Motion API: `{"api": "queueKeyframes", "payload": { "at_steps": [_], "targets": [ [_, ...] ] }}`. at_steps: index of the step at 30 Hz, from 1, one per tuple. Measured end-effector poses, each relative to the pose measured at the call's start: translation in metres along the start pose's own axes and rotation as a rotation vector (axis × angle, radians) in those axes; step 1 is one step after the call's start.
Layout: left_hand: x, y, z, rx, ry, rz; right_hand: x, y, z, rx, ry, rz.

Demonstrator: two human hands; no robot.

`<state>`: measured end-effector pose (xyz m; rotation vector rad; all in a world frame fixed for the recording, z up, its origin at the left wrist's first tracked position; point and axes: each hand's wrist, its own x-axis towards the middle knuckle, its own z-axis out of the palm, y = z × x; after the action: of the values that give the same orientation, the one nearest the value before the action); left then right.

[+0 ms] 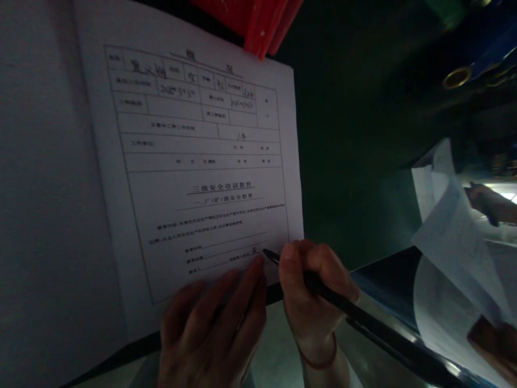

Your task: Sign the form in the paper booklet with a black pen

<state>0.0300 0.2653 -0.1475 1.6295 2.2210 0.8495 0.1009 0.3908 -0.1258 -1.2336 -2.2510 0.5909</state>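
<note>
Head view: your right hand (315,285) is pinching black pen (363,317), tip pointing at lower right of printed form (194,145). Your left hand (214,328) is lying flat on form's lower edge, fingers close together. Form is lying on dark green tabletop (343,178), red object (266,27) at top edge. At right, another person's hand (495,345) is touching loose sheets (456,231).
</note>
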Motion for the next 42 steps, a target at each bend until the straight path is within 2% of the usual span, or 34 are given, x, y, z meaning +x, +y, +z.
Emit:
{"api": "queueKeyframes", "payload": {
  "at_steps": [10, 19, 23, 27, 29, 33, 38, 42],
  "targets": [
    [0.0, 0.001, 0.002, -0.021, 0.045, -0.005, 0.004, -0.003, 0.001, -0.014, -0.04, -0.033],
    [-0.003, 0.0, 0.002, -0.011, 0.033, -0.009, 0.004, -0.001, 0.001, -0.044, -0.023, -0.063],
    [-0.003, 0.001, 0.003, 0.0, 0.018, -0.019, 0.003, -0.001, 0.0, -0.017, -0.028, -0.006],
    [-0.002, 0.001, 0.003, -0.011, 0.04, -0.023, 0.002, -0.001, 0.001, -0.003, -0.046, -0.029],
    [-0.002, 0.001, 0.003, -0.009, 0.045, -0.019, -0.001, 0.001, 0.001, 0.023, -0.021, 0.012],
    [-0.001, 0.001, 0.001, 0.037, 0.015, -0.01, -0.008, 0.011, -0.002, 0.223, 0.07, 0.161],
    [0.001, 0.003, 0.002, 0.123, -0.007, 0.016, 0.0, 0.011, -0.005, 0.075, -0.012, 0.004],
    [0.001, 0.001, 0.003, 0.105, 0.016, 0.059, 0.005, 0.006, -0.002, -0.001, -0.026, -0.033]
  ]
}}
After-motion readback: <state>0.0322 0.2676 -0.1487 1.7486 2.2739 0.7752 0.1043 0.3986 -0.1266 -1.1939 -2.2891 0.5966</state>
